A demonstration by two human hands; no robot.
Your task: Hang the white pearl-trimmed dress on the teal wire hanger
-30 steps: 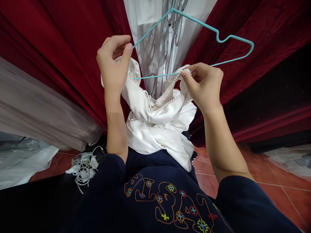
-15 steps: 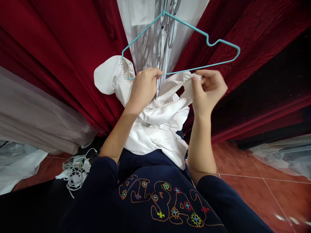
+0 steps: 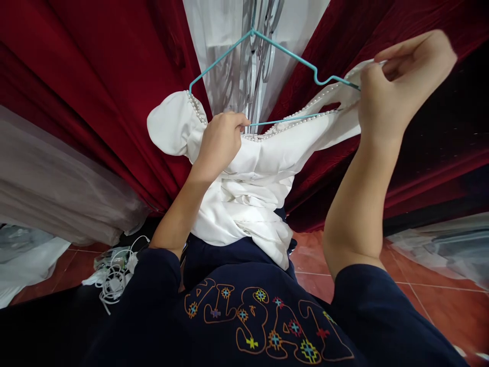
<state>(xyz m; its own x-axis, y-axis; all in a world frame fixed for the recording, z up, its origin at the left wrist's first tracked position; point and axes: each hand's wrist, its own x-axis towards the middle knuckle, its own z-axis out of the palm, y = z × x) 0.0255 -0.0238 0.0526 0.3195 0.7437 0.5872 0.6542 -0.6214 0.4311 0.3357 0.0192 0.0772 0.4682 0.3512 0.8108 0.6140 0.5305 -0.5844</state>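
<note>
A light blue wire hanger (image 3: pixel 284 48) hangs at the top middle, its left end inside the pearl-edged shoulder of a white garment (image 3: pixel 263 158). My left hand (image 3: pixel 223 140) is closed around the hanger's bottom bar, left of the middle. At the upper right my right hand (image 3: pixel 405 81) pinches the garment's other shoulder and holds it stretched over the hanger's right end, which is hidden by fabric and hand. Pearl trim runs along the neckline between both hands. The garment's lower part lies bunched over my lap.
Dark red curtains (image 3: pixel 114 76) flank a white one with a grey metal frame (image 3: pixel 252 76) behind the hanger. Coiled white cables (image 3: pixel 114 283) lie on a black surface at lower left. Sheer grey fabric (image 3: pixel 61 173) hangs left; pale fabric (image 3: pixel 439 244) lies right on red floor tiles.
My right hand has moved up and to the right, pulling the garment's shoulder over the hanger's right end. The neckline is now stretched out. My left hand stays on the bar, and the hanger sits slightly lower.
</note>
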